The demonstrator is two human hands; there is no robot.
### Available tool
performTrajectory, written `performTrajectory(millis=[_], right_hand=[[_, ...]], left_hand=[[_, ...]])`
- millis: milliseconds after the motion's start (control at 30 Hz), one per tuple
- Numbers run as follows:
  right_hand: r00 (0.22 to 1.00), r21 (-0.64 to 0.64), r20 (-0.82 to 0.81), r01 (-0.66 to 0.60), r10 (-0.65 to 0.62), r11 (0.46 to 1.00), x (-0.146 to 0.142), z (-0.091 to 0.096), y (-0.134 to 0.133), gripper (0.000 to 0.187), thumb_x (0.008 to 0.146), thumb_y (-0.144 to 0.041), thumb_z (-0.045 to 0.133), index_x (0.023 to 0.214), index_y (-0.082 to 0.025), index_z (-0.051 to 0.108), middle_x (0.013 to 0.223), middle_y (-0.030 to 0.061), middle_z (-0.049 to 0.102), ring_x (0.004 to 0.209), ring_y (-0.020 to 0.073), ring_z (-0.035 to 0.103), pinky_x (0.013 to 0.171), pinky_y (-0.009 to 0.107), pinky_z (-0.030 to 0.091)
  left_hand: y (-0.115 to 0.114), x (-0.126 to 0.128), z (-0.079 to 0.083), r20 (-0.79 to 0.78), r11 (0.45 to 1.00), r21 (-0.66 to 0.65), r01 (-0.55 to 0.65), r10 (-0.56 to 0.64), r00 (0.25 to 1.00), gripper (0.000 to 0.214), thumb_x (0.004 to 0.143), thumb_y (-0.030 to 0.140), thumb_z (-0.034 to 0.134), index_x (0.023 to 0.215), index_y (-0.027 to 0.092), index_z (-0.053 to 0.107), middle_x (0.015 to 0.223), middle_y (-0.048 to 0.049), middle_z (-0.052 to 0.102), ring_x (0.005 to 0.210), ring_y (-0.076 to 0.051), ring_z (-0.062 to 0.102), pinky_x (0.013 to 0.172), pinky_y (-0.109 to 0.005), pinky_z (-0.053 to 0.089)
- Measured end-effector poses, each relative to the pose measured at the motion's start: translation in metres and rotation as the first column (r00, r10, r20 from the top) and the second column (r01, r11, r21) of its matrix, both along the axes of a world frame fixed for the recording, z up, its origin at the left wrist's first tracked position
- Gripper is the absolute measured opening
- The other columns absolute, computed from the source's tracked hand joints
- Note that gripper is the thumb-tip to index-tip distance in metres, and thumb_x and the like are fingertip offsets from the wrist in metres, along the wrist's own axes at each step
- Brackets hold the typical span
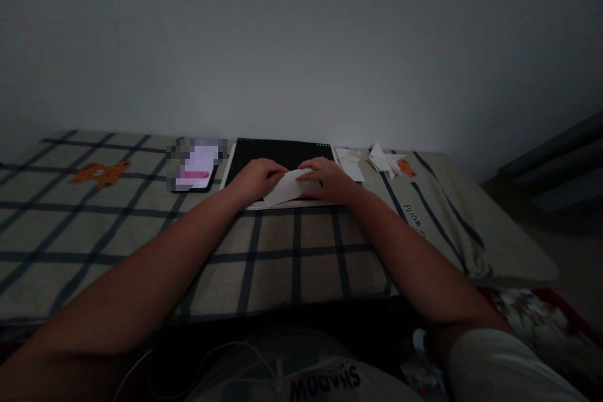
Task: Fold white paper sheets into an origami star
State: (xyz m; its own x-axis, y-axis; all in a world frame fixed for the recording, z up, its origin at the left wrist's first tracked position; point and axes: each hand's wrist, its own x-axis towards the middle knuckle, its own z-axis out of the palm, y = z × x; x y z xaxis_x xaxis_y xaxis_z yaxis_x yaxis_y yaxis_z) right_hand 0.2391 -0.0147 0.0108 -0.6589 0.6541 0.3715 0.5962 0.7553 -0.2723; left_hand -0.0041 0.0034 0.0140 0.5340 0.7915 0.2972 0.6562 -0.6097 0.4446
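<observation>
In the middle of the frame, a piece of white paper is held at a slant above the near part of a black pad. Its upper left edge is pinched between the thumb and fingers of the left hand. Its right end is covered by the bent, slightly parted fingers of the right hand; whether it is gripped or only steadied there cannot be told.

At the lower right, crumpled pale material is seen beside a red edge; whether it is held in a container cannot be made out in the dark. A clear bottle is partly hidden near the right arm, and its contents cannot be read.

The pad is laid on the surface, which is covered by a checked cloth; a row of holes is shown along the pad's far edge. The surface is bordered by a grey wall at the back and ended by a rounded corner at the right. Left of the pad, a lit phone is placed near it, and a wide stretch of cloth is left beyond, printed with an orange figure. At the right, the pad is flanked closely by paper slips, then by a folded paper shape.
</observation>
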Motion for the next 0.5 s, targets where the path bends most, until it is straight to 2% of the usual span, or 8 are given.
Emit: performTrajectory(millis=[100,233,333,400,500], right_hand=[[0.998,-0.045,0.07,0.009,-0.006,0.999,-0.003,0.0,-0.003,0.045,0.078,-0.047,0.075,0.115,-0.022,0.072,0.131,0.0138,0.059,0.121,0.0307,0.053,0.099,0.047,0.04],[0.995,-0.071,0.1,0.027,-0.02,0.997,-0.005,0.003,-0.005,0.041,0.08,-0.047,0.073,0.113,-0.022,0.073,0.124,0.0124,0.062,0.113,0.0281,0.056,0.095,0.043,0.041],[0.994,-0.071,0.099,0.043,-0.036,0.997,-0.004,0.004,-0.007,0.04,0.08,-0.049,0.073,0.11,-0.023,0.074,0.121,0.0117,0.063,0.111,0.0277,0.056,0.093,0.042,0.041],[0.994,-0.064,0.098,0.058,-0.051,0.996,-0.004,0.004,-0.008,0.039,0.081,-0.051,0.071,0.109,-0.024,0.075,0.118,0.0105,0.063,0.107,0.0265,0.056,0.091,0.04,0.042],[0.992,-0.051,0.091,0.09,-0.085,0.995,-0.003,0.004,-0.008,0.039,0.083,-0.054,0.067,0.106,-0.024,0.076,0.113,0.0093,0.063,0.101,0.0244,0.056,0.087,0.038,0.042]], left_hand=[[0.003,0.0,-0.003,-0.094,0.994,0.097,0.042,-0.033,0.995,0.034,0.091,0.031,0.048,0.108,0.024,0.076,0.103,-0.0065,0.075,0.1,-0.025,0.063,0.09,-0.036,0.045],[0.002,0.0,-0.005,-0.143,0.981,0.188,0.053,-0.026,0.989,0.035,0.092,0.032,0.049,0.114,0.022,0.073,0.11,-0.0088,0.072,0.103,-0.026,0.06,0.089,-0.037,0.044],[-0.003,0.0,0.001,-0.156,0.97,0.24,0.038,-0.001,0.988,0.033,0.092,0.036,0.053,0.111,0.021,0.074,0.111,-0.0095,0.07,0.102,-0.025,0.06,0.087,-0.037,0.044],[-0.008,0.001,0.008,-0.17,0.971,0.234,0.051,-0.011,0.985,0.034,0.092,0.043,0.053,0.105,0.021,0.076,0.108,-0.009,0.071,0.101,-0.025,0.06,0.087,-0.036,0.043],[-0.014,0.002,0.016,-0.266,0.975,0.155,0.157,-0.112,0.958,0.036,0.089,0.05,0.057,0.102,0.022,0.076,0.11,-0.0076,0.071,0.105,-0.025,0.06,0.09,-0.035,0.042]])
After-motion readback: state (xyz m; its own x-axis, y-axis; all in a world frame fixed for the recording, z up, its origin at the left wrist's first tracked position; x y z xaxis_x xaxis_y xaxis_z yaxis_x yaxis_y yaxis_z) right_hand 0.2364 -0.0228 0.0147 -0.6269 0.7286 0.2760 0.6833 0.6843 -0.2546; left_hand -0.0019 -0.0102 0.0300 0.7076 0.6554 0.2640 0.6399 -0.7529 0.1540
